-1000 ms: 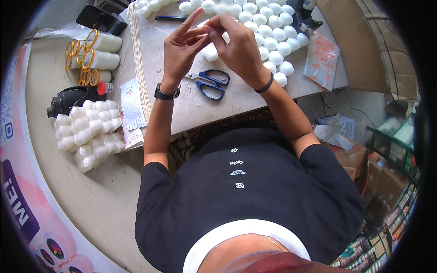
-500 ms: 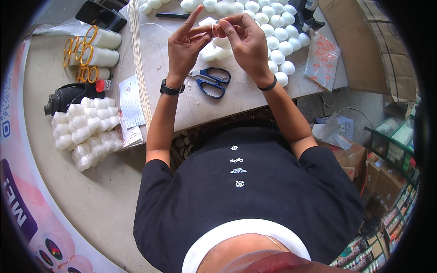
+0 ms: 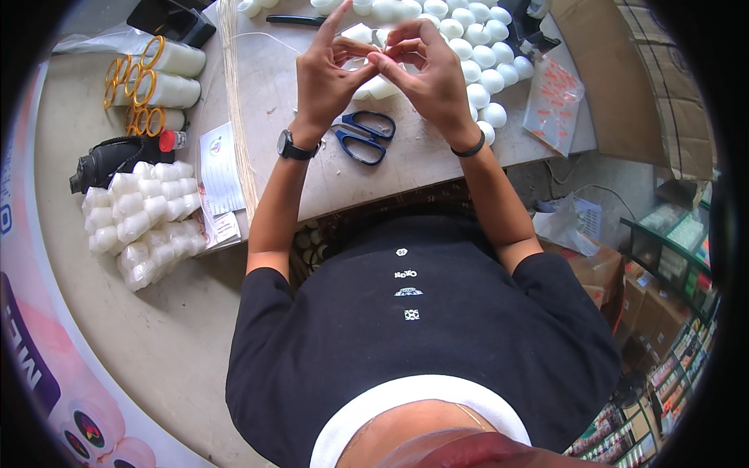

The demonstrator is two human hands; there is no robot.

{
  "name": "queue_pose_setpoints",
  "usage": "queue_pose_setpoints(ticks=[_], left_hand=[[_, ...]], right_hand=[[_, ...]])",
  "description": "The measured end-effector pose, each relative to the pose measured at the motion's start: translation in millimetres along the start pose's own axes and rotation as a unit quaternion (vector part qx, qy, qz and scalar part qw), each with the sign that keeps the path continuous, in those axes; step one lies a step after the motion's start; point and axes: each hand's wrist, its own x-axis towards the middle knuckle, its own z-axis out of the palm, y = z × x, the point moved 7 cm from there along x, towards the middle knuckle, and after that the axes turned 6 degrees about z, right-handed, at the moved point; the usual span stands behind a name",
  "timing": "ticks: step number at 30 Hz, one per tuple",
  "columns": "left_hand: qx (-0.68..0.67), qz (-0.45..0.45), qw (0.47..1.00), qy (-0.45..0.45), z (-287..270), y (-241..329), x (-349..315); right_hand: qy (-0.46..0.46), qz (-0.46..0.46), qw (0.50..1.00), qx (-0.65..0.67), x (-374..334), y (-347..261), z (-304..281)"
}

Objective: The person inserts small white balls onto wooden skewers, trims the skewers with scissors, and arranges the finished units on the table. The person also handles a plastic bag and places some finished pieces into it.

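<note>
Above the far part of the work table (image 3: 359, 187), my left hand (image 3: 326, 90) and my right hand (image 3: 434, 82) meet at their fingertips. Both are closed in a pinch, though the left index finger points up and away. Something small and pale shows between the fingers, too hidden to name. White translucent pieces (image 3: 381, 87) lie just beneath the hands. Close below them rest scissors with blue handles (image 3: 363, 148), their blades partly behind my left wrist. Many white, round-topped cups or candles (image 3: 482, 56) cover the table beyond my right hand.
Long pale cords (image 3: 242, 148) run along the table's left side beside a paper sheet (image 3: 221, 171). Farther left are white rolls with orange rings (image 3: 173, 91), a black bottle (image 3: 109, 165) and wrapped white cups (image 3: 144, 207). A printed plastic bag (image 3: 552, 109) and cardboard (image 3: 624, 78) are at right.
The fingertips of both hands have drawn together into one pinch. My left wrist has turned, so the watch face now shows. The view has shifted slightly.
</note>
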Motion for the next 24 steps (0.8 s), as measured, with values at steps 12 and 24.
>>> queue_pose_setpoints(ticks=[12,24], left_hand=[[-0.127,-0.025,0.992,-0.003,10,-22,-6],[-0.203,-0.052,0.974,-0.082,14,-39,-2]], right_hand=[[-0.001,-0.017,0.992,-0.122,-7,15,-21],[-0.126,0.088,0.986,0.068,15,45,-17]])
